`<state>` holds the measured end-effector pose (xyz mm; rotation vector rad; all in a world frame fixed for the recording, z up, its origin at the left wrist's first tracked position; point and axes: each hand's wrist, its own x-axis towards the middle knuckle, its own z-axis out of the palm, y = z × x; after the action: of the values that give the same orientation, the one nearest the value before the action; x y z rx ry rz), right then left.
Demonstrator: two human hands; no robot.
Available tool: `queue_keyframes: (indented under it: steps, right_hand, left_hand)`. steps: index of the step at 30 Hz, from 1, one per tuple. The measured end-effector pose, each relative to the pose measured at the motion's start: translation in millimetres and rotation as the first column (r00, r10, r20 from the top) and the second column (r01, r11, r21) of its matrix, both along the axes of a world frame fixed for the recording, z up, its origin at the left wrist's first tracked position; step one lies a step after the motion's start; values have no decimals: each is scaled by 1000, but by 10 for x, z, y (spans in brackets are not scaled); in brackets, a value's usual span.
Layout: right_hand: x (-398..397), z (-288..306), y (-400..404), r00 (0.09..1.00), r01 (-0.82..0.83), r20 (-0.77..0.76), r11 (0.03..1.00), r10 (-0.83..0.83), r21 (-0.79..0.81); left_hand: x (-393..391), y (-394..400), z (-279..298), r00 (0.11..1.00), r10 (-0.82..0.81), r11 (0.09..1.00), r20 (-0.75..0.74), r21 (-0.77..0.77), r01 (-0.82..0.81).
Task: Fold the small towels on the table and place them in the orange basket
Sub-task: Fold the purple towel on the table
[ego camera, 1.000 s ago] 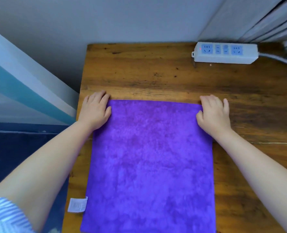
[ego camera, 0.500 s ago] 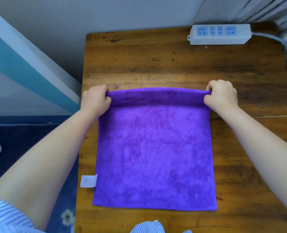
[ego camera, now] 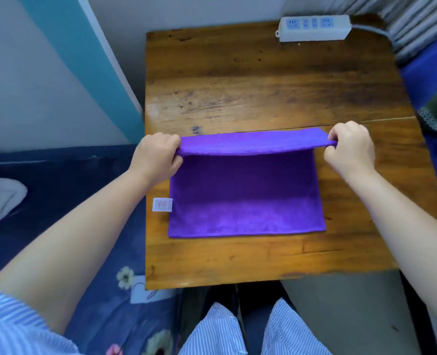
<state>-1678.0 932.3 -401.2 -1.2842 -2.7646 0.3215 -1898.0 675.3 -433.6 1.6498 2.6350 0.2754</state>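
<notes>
Purple towel [ego camera: 245, 201], unreadable white tag [ego camera: 162, 204], pinched in both hands [ego camera: 253, 152].

Bare table [ego camera: 263, 80] beyond the lifted towel [ego camera: 245, 196]; power strip [ego camera: 314, 28] at far edge

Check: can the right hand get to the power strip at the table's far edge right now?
Probably not at once: the right hand pinches the purple towel. The bare table up to the power strip leaves the way free.
</notes>
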Motion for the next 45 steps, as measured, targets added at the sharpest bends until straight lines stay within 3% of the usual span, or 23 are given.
queue_keyframes:
  steps: [9, 18, 23, 29, 33, 36, 38, 42, 45]
  right_hand:
    - [704, -166, -395, 988, -131, 71, 990, 134, -45]
    - [1011, -390, -493, 974, -227, 7, 974, 227, 12]
    - [1150, -551, -575, 945, -327, 43, 944, 325, 45]
    - [1270, -792, -690, 916, -376, 160, 926, 368, 23]
    - [1303, -845, -719, 919, -374, 153, 927, 364, 39]
    - [1256, -822, -787, 942, -335, 60, 937, 331, 97]
    - [1040, -808, -857, 934, -352, -25, 928, 357, 125]
    - [290, -871, -1032, 886, -464, 29, 884, 464, 51]
    - [-130, -967, -1060, 854, -501, 99, 858, 511, -111]
  left_hand:
    - [488, -630, -168, 965, -257, 964, -49, -89, 252]
    - [833, -800, -339, 934, -342, 930, -102, -180, 321]
    - [979, -837, -406, 944, -320, 905, -76, -319, 281]
    - [1078, -819, -453, 989, -147, 868, -34, -483, 113]
    - [1147, -817, -376, 1000, -26, 754, -13, -657, 11]
    - [1199, -789, -334, 997, -74, 855, -26, -516, 50]
    - [1180, -688, -370, 998, -59, 941, -34, -336, 44]
    - [1188, -98, -473, 977, 129, 982, 169, -161, -102]
    - [1126, 335, -545, 937, 249, 950, 245, -251, -187]
